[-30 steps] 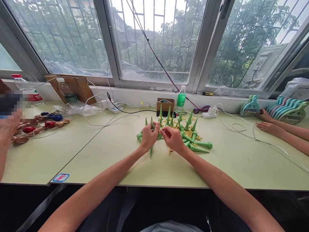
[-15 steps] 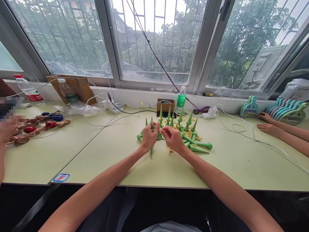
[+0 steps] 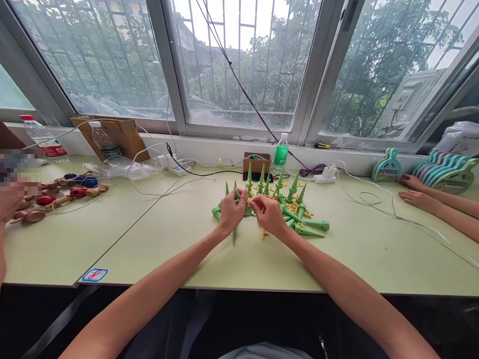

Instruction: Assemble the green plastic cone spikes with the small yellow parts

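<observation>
Head view: virtually nothing changed this past second; left hand (image 3: 231, 211) clamps green spike (image 3: 236, 193), right hand (image 3: 268, 213) pinches yellow piece (image 3: 247, 203) beside left fingertips, step apparently unfinished.

green spike (image 3: 236, 192) half-hidden by left fingers (image 3: 243, 198), co-worker's forearms (image 3: 454, 208) cropped at right edge

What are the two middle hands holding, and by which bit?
The left hand holds a green spike; exactly where is hidden. Whether the right hand holds anything, I can't tell.
</observation>
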Motion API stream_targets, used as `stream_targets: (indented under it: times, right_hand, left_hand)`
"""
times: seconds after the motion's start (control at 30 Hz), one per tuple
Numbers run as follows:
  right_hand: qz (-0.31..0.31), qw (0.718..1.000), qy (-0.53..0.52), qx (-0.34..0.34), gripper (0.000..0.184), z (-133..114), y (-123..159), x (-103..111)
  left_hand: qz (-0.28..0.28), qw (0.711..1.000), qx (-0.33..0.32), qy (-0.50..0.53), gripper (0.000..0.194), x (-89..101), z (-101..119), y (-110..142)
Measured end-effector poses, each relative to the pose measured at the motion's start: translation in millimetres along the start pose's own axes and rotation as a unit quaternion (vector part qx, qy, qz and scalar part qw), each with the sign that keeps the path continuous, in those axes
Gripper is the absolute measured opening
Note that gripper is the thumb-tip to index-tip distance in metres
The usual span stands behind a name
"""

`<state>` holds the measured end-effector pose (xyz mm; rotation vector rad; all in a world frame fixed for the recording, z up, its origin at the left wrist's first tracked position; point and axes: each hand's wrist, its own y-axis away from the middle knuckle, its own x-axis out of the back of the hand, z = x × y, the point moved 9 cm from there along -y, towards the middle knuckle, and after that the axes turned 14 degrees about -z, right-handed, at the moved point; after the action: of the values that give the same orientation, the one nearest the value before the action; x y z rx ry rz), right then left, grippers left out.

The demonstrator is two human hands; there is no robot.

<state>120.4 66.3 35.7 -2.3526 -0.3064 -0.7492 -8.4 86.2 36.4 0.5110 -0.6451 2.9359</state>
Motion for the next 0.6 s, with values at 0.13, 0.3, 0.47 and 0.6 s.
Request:
stream_targets:
  times: [0.13, 0.3, 0.47, 0.6]
  right_hand:
    - [0.006, 1.000, 0.008, -0.017, 0.027, 5, 0, 0]
    - [0.019, 0.999, 0.025, -0.036, 0.036, 10, 0, 3]
    - [0.022, 0.997, 0.040, -0.054, 0.042, 13, 1, 4]
    - [0.022, 0.998, 0.034, -0.058, 0.037, 10, 1, 5]
  left_hand:
    - [-0.003, 1.000, -0.005, -0.003, 0.039, -0.7, 1, 0]
    - [-0.005, 1.000, -0.011, -0.001, 0.039, -2.1, 1, 0]
    - [-0.005, 1.000, -0.014, -0.004, 0.038, -2.2, 0, 0]
    - [0.005, 1.000, -0.018, -0.016, 0.038, 0.5, 1, 0]
